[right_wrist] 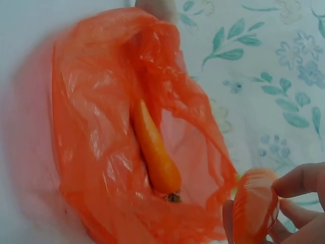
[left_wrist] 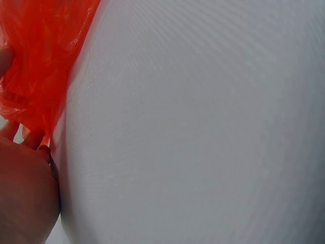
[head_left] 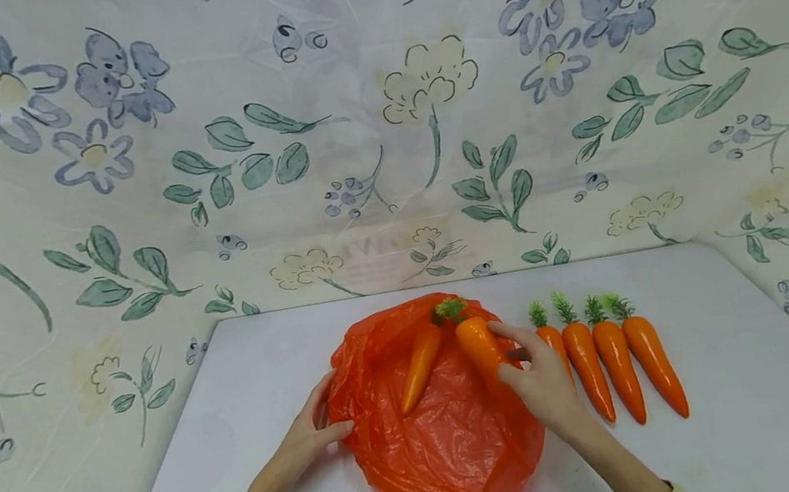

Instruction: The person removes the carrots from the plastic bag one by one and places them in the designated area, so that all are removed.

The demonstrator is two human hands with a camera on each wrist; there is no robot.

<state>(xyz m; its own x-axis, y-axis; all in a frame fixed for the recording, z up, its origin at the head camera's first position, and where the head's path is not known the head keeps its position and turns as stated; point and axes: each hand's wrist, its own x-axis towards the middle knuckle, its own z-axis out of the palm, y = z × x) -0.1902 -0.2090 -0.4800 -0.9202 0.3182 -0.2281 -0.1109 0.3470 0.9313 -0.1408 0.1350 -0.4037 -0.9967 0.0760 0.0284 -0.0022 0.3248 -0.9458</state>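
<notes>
A thin red plastic bag (head_left: 461, 447) lies spread on the table with its mouth open. Inside it rests one carrot (head_left: 422, 364), also visible in the right wrist view with its tip away from the right hand. My left hand (head_left: 314, 429) holds the bag's left side, thumb in front and fingers partly hidden behind the plastic. Between thumb and fingers, my right hand (head_left: 545, 380) grips a second carrot (head_left: 480, 343) over the right part of the bag. Its green top points toward the back.
Several more carrots (head_left: 620, 370) lie side by side to the right of the bag, green tops at the back. They rest on a white table (head_left: 749, 398). A flower-patterned sheet (head_left: 376, 114) hangs behind and along both sides.
</notes>
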